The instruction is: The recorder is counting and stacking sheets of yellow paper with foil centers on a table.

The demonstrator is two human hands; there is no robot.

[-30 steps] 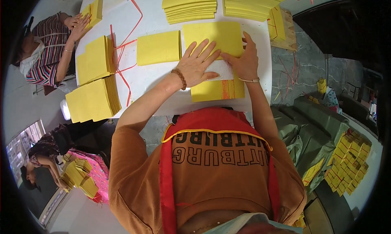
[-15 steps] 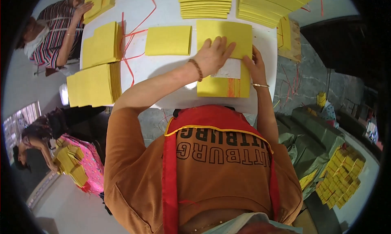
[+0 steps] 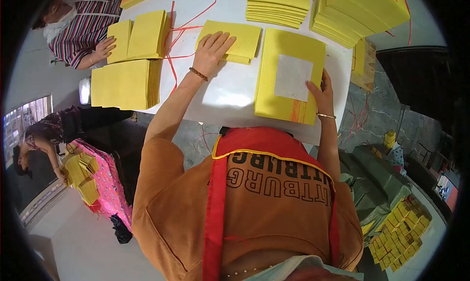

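Note:
A tall stack of yellow joss paper lies before me at the table's right, with a silvery-white rectangle and orange-red marks on its top sheet. My right hand grips its right edge, thumb on top and fingers curled round the side. To the left is a smaller pile of folded yellow paper, its top piece slightly askew over one beneath. My left hand rests flat on that pile's left part, fingers stretched out, a beaded bracelet at the wrist.
Yellow stacks stand at the far side and more at the left. Red strings trail over the white table. A person in a striped top touches a left stack. Another person bends over a pink-covered surface. Bundles lie lower right.
My left hand has moved left from the large stack to the smaller pile, where a folded piece now lies on top. The silvery rectangle is uncovered. The striped-top person's hand has shifted nearer.

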